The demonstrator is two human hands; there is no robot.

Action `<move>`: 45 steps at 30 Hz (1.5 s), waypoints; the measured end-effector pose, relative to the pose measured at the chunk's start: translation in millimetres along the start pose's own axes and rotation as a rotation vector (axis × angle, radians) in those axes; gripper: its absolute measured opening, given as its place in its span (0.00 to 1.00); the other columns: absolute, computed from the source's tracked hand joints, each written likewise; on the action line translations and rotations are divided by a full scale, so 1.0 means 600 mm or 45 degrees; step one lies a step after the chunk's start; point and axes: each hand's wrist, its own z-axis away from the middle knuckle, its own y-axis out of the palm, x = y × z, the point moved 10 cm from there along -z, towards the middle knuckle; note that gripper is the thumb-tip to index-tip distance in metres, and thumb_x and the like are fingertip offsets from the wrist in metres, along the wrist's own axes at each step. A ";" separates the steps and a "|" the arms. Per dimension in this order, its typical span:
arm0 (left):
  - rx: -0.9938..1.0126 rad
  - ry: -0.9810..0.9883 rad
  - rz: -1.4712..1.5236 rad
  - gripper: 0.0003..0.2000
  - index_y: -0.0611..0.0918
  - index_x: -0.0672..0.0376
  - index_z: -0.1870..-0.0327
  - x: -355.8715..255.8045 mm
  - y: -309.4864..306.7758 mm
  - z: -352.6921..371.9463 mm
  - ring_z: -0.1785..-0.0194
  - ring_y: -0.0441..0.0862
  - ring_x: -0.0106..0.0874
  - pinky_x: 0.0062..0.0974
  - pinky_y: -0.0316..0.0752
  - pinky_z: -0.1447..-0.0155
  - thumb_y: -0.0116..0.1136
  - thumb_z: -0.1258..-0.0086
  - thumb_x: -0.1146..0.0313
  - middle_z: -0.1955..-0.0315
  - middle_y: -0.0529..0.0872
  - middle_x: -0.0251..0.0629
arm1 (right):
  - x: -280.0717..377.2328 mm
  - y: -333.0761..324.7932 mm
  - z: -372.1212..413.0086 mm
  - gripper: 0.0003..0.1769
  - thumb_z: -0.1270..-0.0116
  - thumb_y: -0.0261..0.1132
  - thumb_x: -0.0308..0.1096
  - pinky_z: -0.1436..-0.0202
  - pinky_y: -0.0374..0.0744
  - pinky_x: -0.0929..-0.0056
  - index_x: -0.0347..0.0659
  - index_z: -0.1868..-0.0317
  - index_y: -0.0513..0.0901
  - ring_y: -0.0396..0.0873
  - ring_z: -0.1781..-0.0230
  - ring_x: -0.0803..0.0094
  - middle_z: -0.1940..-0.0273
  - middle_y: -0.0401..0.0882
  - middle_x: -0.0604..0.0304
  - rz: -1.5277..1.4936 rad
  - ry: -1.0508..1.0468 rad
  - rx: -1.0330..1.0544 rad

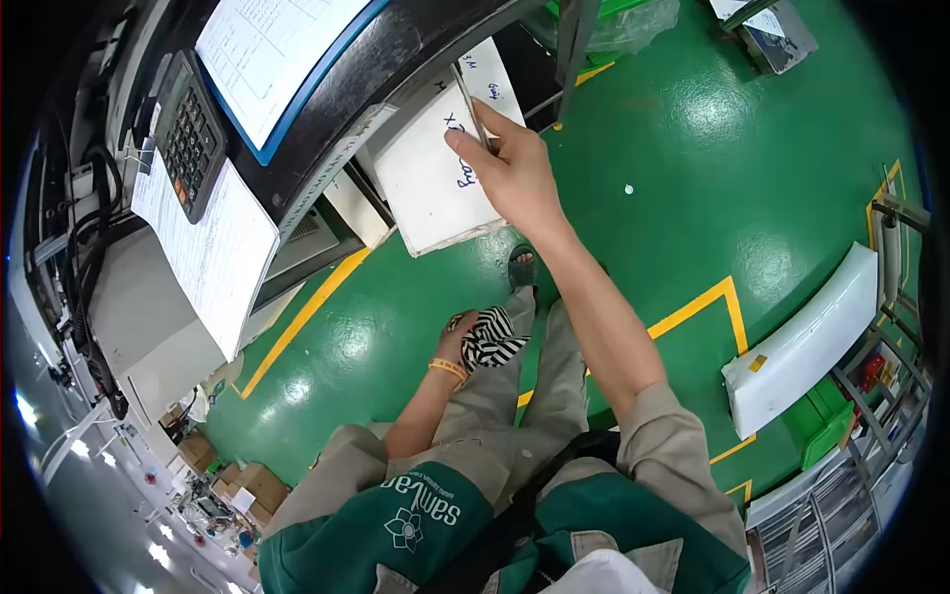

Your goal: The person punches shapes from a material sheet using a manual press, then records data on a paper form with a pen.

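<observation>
My right hand grips the edge of a white board with blue handwriting on it, thumb on its face and fingers behind. The board is tilted beside the dark table's edge, partly under it. Low in front of my body, my left hand is closed on a black-and-white striped cloth. Another white sheet with writing shows behind the board.
On the dark table lie a blue clipboard with a printed sheet, a calculator and papers. A white curved panel and metal racks stand at the right. Cardboard boxes sit lower left.
</observation>
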 end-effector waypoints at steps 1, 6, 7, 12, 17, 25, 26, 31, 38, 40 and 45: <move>0.030 0.038 -0.134 0.16 0.78 0.61 0.55 -0.008 0.010 0.005 0.59 0.80 0.30 0.27 0.77 0.55 0.66 0.45 0.70 0.61 0.82 0.38 | -0.003 0.000 -0.006 0.17 0.39 0.62 0.36 0.81 0.64 0.78 0.38 0.50 0.77 0.65 0.85 0.83 0.84 0.73 0.63 0.032 0.014 0.016; 0.046 0.145 -0.798 0.37 0.72 0.62 0.44 -0.013 0.019 0.012 0.39 0.67 0.36 0.31 0.64 0.37 0.72 0.64 0.72 0.45 0.72 0.46 | -0.028 0.002 -0.019 0.18 0.40 0.63 0.34 0.80 0.64 0.78 0.38 0.49 0.78 0.66 0.85 0.83 0.83 0.75 0.62 0.079 0.073 0.004; -0.013 0.097 -0.711 0.38 0.71 0.62 0.43 -0.008 0.010 0.010 0.39 0.67 0.36 0.30 0.64 0.37 0.72 0.64 0.72 0.45 0.72 0.46 | -0.031 0.001 -0.019 0.16 0.41 0.63 0.34 0.82 0.63 0.76 0.38 0.53 0.80 0.65 0.87 0.81 0.86 0.72 0.61 0.052 0.067 -0.025; -0.126 0.062 -0.468 0.37 0.68 0.66 0.42 0.013 -0.025 -0.012 0.46 0.73 0.36 0.26 0.71 0.45 0.67 0.62 0.78 0.47 0.73 0.47 | -0.035 -0.014 -0.040 0.15 0.40 0.63 0.35 0.81 0.62 0.79 0.37 0.54 0.80 0.62 0.86 0.83 0.85 0.72 0.63 -0.033 0.000 -0.056; -0.252 0.065 -0.218 0.23 0.74 0.65 0.55 -0.010 -0.011 0.013 0.64 0.80 0.32 0.26 0.78 0.62 0.58 0.59 0.83 0.65 0.79 0.39 | -0.158 -0.068 -0.086 0.27 0.42 0.63 0.50 0.55 0.76 0.62 0.42 0.46 0.77 0.80 0.56 0.56 0.58 0.81 0.46 0.571 0.294 0.015; -0.307 0.238 -0.051 0.14 0.75 0.63 0.62 -0.060 -0.005 -0.001 0.72 0.78 0.28 0.25 0.77 0.69 0.54 0.53 0.83 0.74 0.79 0.34 | -0.343 -0.072 -0.003 0.39 0.43 0.67 0.36 0.52 0.79 0.63 0.35 0.34 0.58 0.74 0.48 0.60 0.44 0.68 0.47 -0.415 0.610 -0.234; -0.295 0.255 -0.070 0.15 0.76 0.63 0.61 -0.060 -0.002 -0.003 0.72 0.79 0.28 0.25 0.77 0.69 0.54 0.53 0.83 0.74 0.79 0.34 | -0.337 -0.075 -0.009 0.35 0.39 0.64 0.31 0.54 0.80 0.68 0.30 0.35 0.56 0.76 0.51 0.63 0.47 0.71 0.47 -0.305 0.556 -0.225; -0.157 0.314 -0.033 0.16 0.76 0.61 0.59 -0.075 0.026 -0.010 0.66 0.78 0.26 0.22 0.75 0.64 0.56 0.51 0.84 0.68 0.79 0.34 | -0.250 -0.097 -0.060 0.44 0.42 0.65 0.29 0.58 0.81 0.74 0.35 0.30 0.47 0.77 0.53 0.66 0.48 0.73 0.46 -0.079 0.271 -0.199; 0.367 0.276 0.407 0.22 0.69 0.56 0.43 -0.183 0.187 -0.015 0.52 0.77 0.35 0.36 0.76 0.52 0.51 0.35 0.55 0.55 0.76 0.41 | -0.186 0.008 0.104 0.36 0.41 0.67 0.45 0.38 0.66 0.68 0.41 0.36 0.65 0.65 0.37 0.64 0.41 0.69 0.44 0.098 0.385 0.470; 0.426 0.161 0.426 0.28 0.63 0.55 0.37 -0.182 0.203 -0.006 0.48 0.74 0.39 0.39 0.74 0.48 0.49 0.34 0.50 0.48 0.72 0.45 | -0.198 0.038 0.143 0.30 0.41 0.67 0.43 0.46 0.72 0.71 0.43 0.40 0.71 0.74 0.45 0.65 0.48 0.76 0.46 0.098 0.403 0.527; 0.162 0.481 -0.101 0.28 0.66 0.62 0.40 -0.257 0.136 0.016 0.48 0.74 0.38 0.37 0.74 0.46 0.54 0.34 0.52 0.47 0.72 0.47 | -0.163 0.026 0.108 0.21 0.39 0.64 0.38 0.60 0.77 0.70 0.40 0.47 0.76 0.83 0.62 0.61 0.65 0.83 0.51 0.361 0.185 0.119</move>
